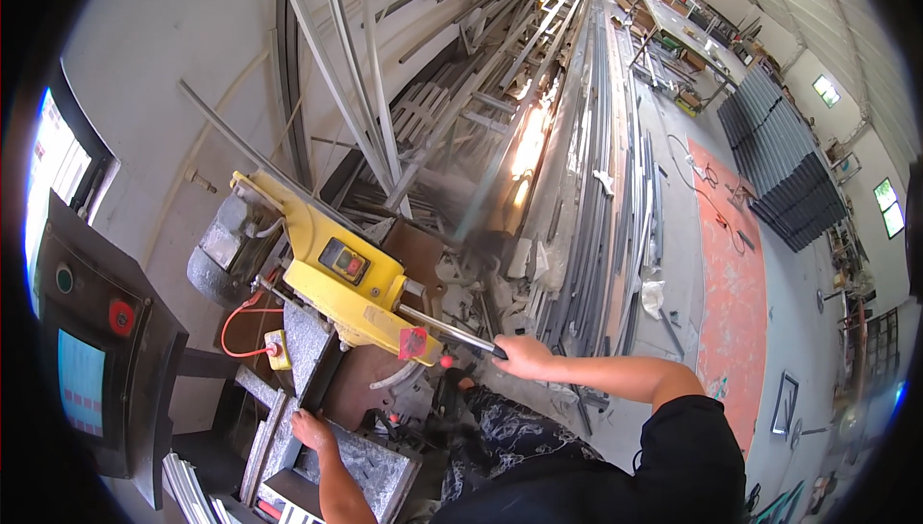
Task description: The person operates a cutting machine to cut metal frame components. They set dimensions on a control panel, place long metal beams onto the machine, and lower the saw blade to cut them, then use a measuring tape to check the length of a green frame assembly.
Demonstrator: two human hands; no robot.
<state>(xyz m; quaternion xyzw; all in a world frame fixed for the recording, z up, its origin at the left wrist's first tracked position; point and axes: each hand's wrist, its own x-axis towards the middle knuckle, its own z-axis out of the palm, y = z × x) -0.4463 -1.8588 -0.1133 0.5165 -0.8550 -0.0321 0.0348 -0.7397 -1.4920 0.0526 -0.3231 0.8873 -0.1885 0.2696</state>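
Note:
My right hand [524, 358] is wrapped round the black grip of a metal lever handle [450, 329] on a yellow cut-off saw [332, 264]. A switch box with a red and a green button [344, 262] is set into the saw's yellow body, and a dusty grey motor [216, 260] sits at its far left. My left hand [312, 430] is low on the dust-covered saw table [370, 476], by a grey metal edge below the saw head. Its fingers are curled; what lies under them is hidden.
Left stands a dark control panel [115, 361] with a screen and red button. An orange cable [231, 332] loops near a small yellow box [278, 350]. Long metal profiles [615, 187] cover the floor; others lean on the wall. Stacked dark panels [784, 159] stand far right.

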